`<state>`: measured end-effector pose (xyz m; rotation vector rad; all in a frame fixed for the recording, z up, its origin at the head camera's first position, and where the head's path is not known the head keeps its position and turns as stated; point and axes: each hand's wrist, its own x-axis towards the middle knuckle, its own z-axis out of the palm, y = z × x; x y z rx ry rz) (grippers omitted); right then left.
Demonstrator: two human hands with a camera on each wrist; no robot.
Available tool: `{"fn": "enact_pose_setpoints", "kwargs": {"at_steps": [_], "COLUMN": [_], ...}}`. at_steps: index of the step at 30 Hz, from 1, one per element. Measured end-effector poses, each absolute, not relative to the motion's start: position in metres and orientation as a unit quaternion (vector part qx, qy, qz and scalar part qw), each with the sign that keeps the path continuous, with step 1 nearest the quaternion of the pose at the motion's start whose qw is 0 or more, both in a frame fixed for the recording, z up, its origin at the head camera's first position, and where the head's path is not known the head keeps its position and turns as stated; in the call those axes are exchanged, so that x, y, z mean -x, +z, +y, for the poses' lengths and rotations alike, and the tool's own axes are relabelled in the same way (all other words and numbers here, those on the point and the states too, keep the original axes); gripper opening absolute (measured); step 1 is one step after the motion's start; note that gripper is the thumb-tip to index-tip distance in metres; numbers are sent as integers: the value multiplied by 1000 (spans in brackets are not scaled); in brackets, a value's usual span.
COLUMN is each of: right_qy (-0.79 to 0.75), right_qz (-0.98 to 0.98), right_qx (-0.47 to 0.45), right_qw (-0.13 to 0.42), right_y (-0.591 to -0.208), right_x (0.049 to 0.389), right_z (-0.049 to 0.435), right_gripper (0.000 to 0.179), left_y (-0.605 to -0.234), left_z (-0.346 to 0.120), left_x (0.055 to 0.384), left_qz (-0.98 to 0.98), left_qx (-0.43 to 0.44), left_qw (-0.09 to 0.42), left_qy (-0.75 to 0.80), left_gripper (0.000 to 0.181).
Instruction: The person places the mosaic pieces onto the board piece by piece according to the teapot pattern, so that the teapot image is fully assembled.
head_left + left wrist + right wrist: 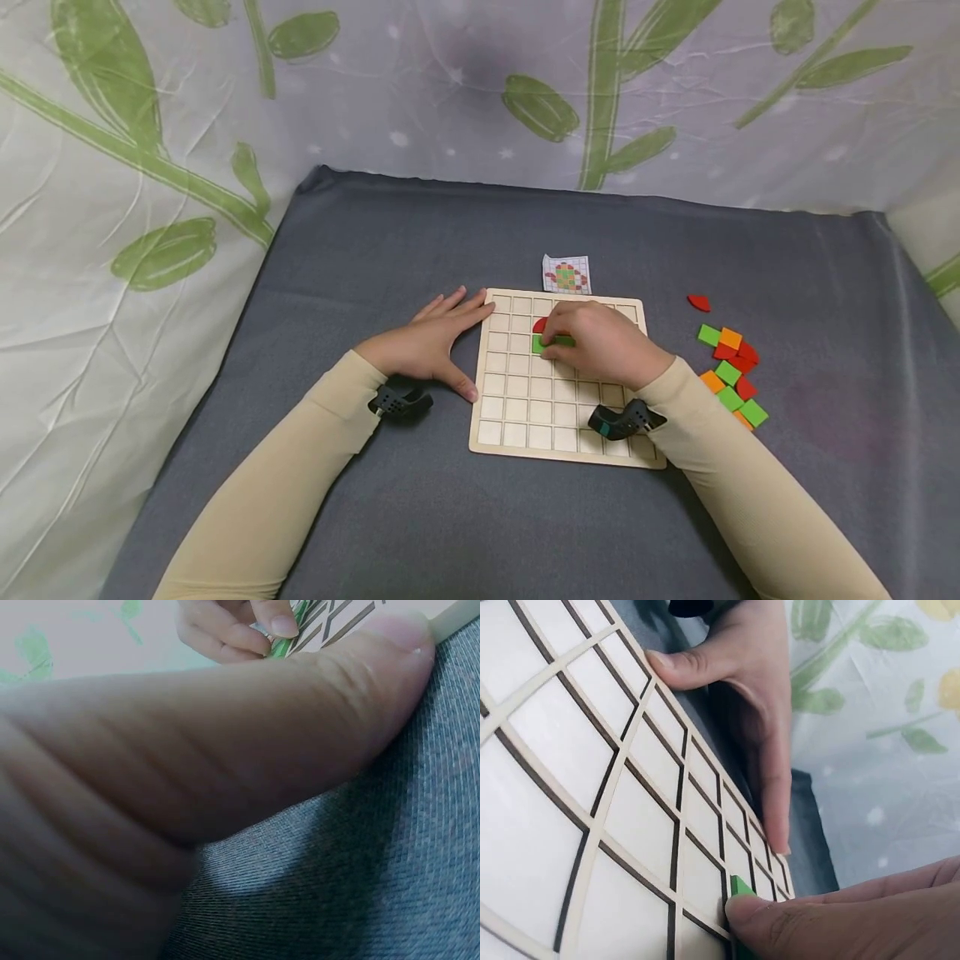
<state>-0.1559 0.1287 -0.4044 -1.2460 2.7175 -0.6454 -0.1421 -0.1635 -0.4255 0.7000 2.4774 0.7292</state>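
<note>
A pale wooden grid board point(517, 411) lies on the grey cloth. My left hand point(427, 337) spreads its fingers at the board's left edge, with thumb and fingertips touching the rim. Over the upper middle cells, my right hand point(600, 343) pinches a green square tile point(739, 886) between thumb and fingers, low at the board. Green also shows at the cell left of the fingertips point(537, 344). A red rounded tile point(540, 325) sits in the cell above, partly covered by the hand. In the left wrist view, the left thumb point(225, 750) hides most of the board.
Right of the board lies a loose cluster of green, orange and red tiles point(727, 372), with one red quarter-round piece point(699, 302) apart from it. A small printed pattern card point(567, 275) lies just beyond the board's far edge. Leaf-patterned cloth point(450, 92) hangs behind.
</note>
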Motion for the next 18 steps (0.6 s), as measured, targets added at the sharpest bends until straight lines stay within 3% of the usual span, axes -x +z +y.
{"fn": "enact_pose_setpoints", "kwargs": {"at_steps": [9, 18], "right_qy": [-187, -193], "right_qz": [891, 907], "right_qx": [413, 374], "right_qw": [-1, 13], "right_y": [-400, -397], "right_x": [143, 138], "right_z": [143, 169], "right_gripper": [4, 5], "left_y": [-424, -424], "left_z": [-161, -165], "left_x": [142, 141], "left_qz": [900, 906], "left_qx": [-257, -252], "left_qw": [231, 227], "left_qy": [264, 255], "left_gripper": [137, 136]}}
